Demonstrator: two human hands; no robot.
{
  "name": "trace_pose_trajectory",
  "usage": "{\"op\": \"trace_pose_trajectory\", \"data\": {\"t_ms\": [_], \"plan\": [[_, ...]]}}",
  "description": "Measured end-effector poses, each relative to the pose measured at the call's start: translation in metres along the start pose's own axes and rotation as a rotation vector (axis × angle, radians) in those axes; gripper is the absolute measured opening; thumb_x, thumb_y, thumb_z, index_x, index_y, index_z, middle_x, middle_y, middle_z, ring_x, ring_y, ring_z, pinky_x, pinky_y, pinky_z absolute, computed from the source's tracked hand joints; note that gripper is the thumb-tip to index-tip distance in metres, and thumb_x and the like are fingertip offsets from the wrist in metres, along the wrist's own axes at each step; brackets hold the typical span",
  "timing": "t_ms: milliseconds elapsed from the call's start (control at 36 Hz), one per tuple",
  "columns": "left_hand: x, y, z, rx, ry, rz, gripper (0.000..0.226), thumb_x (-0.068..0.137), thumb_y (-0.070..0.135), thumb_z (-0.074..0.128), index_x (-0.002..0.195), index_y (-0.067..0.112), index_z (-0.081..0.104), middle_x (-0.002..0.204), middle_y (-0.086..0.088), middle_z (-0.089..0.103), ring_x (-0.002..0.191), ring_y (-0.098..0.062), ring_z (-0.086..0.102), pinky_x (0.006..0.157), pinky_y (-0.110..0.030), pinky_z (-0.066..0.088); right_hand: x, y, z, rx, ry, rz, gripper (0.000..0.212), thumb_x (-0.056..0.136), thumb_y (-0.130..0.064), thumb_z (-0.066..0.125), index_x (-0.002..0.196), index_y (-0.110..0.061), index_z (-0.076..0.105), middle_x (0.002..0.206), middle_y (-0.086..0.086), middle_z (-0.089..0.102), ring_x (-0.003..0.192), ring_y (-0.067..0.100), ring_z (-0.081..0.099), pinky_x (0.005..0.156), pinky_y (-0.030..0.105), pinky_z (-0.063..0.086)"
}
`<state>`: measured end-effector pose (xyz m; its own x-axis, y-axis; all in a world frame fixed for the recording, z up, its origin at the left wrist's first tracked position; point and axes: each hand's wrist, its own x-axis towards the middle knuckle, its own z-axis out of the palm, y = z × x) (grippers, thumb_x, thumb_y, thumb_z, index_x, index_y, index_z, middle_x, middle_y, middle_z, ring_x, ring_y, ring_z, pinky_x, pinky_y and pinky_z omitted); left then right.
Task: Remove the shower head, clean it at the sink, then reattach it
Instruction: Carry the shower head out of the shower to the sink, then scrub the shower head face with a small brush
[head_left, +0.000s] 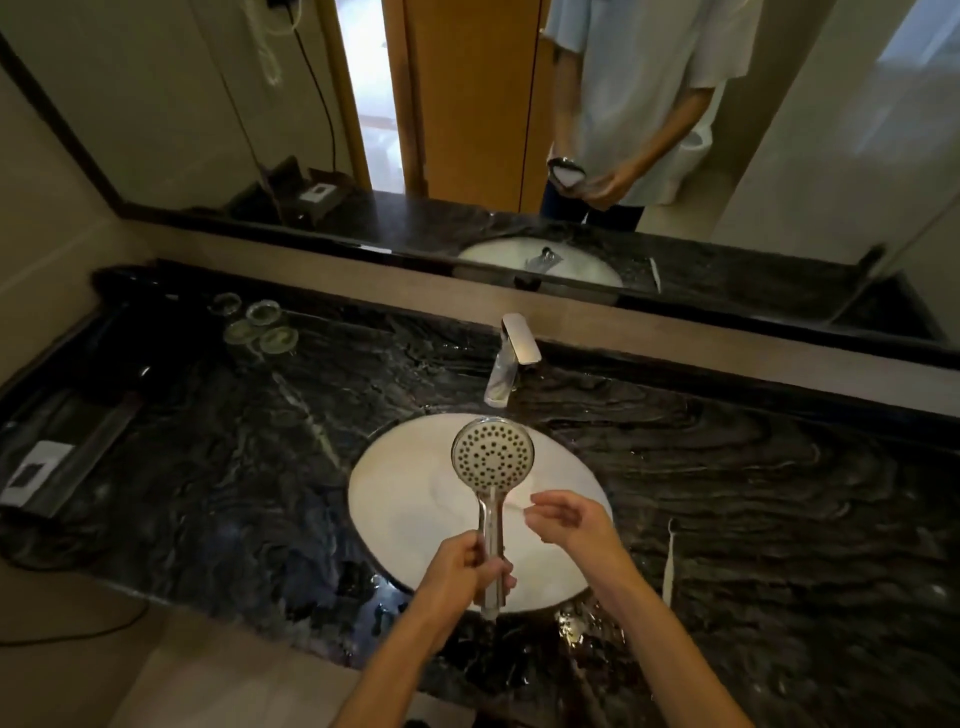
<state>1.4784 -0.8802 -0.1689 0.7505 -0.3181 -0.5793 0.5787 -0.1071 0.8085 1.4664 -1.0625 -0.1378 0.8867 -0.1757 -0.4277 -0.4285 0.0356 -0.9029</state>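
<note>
left hand (457, 571) grips shower head (492, 457) | handle end hidden

Glossy chrome shower head (492, 457), polished marble counter (727, 467)

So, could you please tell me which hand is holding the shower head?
The left hand grips the shower head by its handle; the right hand hovers beside it, holding nothing.

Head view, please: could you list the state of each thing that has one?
shower head: detached, upright over the sink, nozzles facing the camera
left hand: gripping its handle
right hand: loosely curled, empty
faucet: no visible flow
sink: no standing water visible
</note>
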Motion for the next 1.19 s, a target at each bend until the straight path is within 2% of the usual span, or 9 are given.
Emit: {"op": "trace_pose_trajectory", "data": {"t_ms": [167, 333, 444, 528, 639, 806, 972, 1056, 1194], "plan": [[0.029, -0.027, 0.0, -0.028, 0.044, -0.123, 0.009, 0.093, -0.004, 0.057, 0.101, -0.002, 0.061, 0.082, -0.012, 0.075, 0.077, -0.026, 0.075, 0.066, -0.032, 0.059, 0.019, 0.047, -0.05, -0.027, 0.186, 0.166, 0.019, 0.085, -0.016, 0.079, 0.1, -0.008, 0.071, 0.088, 0.009, 0.071, 0.083, 0.02, 0.067, 0.069, 0.026, 0.052], [0.054, -0.049, -0.003, 0.025, 0.049, -0.159, 0.005, 0.094, -0.007, 0.055, 0.096, -0.005, 0.06, 0.08, -0.015, 0.069, 0.072, -0.026, 0.071, 0.071, -0.036, 0.059, 0.034, 0.091, -0.094, -0.107, 0.377, 0.311, 0.022, 0.081, -0.023, 0.082, 0.088, -0.008, 0.07, 0.085, 0.008, 0.07, 0.078, 0.019, 0.062, 0.065, 0.026, 0.046], [0.067, -0.062, -0.009, 0.025, 0.043, -0.186, 0.005, 0.094, -0.009, 0.055, 0.094, -0.005, 0.059, 0.078, -0.016, 0.067, 0.068, -0.025, 0.07, 0.068, -0.035, 0.06, 0.042, 0.118, -0.117, -0.253, 0.507, 0.399, 0.028, 0.077, -0.028, 0.086, 0.085, -0.011, 0.065, 0.092, 0.007, 0.068, 0.085, 0.021, 0.062, 0.077, 0.032, 0.049], [0.072, -0.07, -0.013, 0.021, 0.032, -0.203, 0.006, 0.093, -0.01, 0.055, 0.092, -0.004, 0.058, 0.076, -0.016, 0.066, 0.066, -0.024, 0.069, 0.066, -0.036, 0.06, 0.044, 0.134, -0.127, -0.339, 0.579, 0.459, 0.033, 0.077, -0.028, 0.086, 0.091, -0.009, 0.062, 0.1, 0.011, 0.065, 0.096, 0.029, 0.062, 0.087, 0.037, 0.051], [0.077, -0.077, -0.019, 0.012, 0.021, -0.232, 0.008, 0.093, -0.011, 0.055, 0.09, -0.004, 0.056, 0.072, -0.015, 0.065, 0.063, -0.025, 0.068, 0.065, -0.039, 0.059, 0.046, 0.144, -0.132, -0.455, 0.646, 0.489, 0.03, 0.084, -0.021, 0.079, 0.1, -0.004, 0.061, 0.106, 0.02, 0.068, 0.081, 0.025, 0.057, 0.073, 0.028, 0.045], [0.08, -0.083, -0.028, 0.021, -0.022, -0.256, 0.01, 0.093, -0.011, 0.054, 0.089, -0.003, 0.052, 0.068, -0.017, 0.064, 0.067, -0.031, 0.063, 0.075, -0.046, 0.053, 0.053, 0.145, -0.132, -0.377, 0.778, 0.538, 0.029, 0.09, -0.014, 0.072, 0.111, 0.0, 0.058, 0.108, 0.025, 0.067, 0.088, 0.029, 0.06, 0.077, 0.031, 0.046], [0.082, -0.088, -0.035, 0.056, -0.034, -0.266, 0.008, 0.093, -0.008, 0.056, 0.087, -0.002, 0.056, 0.069, -0.015, 0.068, 0.069, -0.03, 0.068, 0.072, -0.041, 0.056, 0.052, 0.151, -0.139, -0.374, 0.755, 0.625, 0.026, 0.094, -0.026, 0.068, 0.104, -0.002, 0.066, 0.107, 0.02, 0.069, 0.099, 0.035, 0.064, 0.081, 0.036, 0.048], [0.081, -0.089, -0.037, 0.061, -0.033, -0.272, 0.007, 0.093, -0.007, 0.056, 0.088, -0.003, 0.058, 0.07, -0.014, 0.069, 0.07, -0.029, 0.069, 0.069, -0.037, 0.058, 0.053, 0.152, -0.14, -0.391, 0.733, 0.623, 0.023, 0.093, -0.027, 0.07, 0.096, -0.005, 0.065, 0.104, 0.019, 0.069, 0.089, 0.029, 0.06, 0.076, 0.033, 0.045], [0.075, -0.088, -0.039, 0.069, -0.047, -0.3, 0.005, 0.094, -0.004, 0.056, 0.091, -0.004, 0.059, 0.073, -0.015, 0.068, 0.072, -0.028, 0.068, 0.08, -0.044, 0.058, 0.054, 0.143, -0.13, -0.329, 0.646, 0.508, 0.024, 0.092, -0.027, 0.07, 0.08, -0.007, 0.065, 0.09, 0.016, 0.069, 0.087, 0.029, 0.062, 0.074, 0.033, 0.046]]}}
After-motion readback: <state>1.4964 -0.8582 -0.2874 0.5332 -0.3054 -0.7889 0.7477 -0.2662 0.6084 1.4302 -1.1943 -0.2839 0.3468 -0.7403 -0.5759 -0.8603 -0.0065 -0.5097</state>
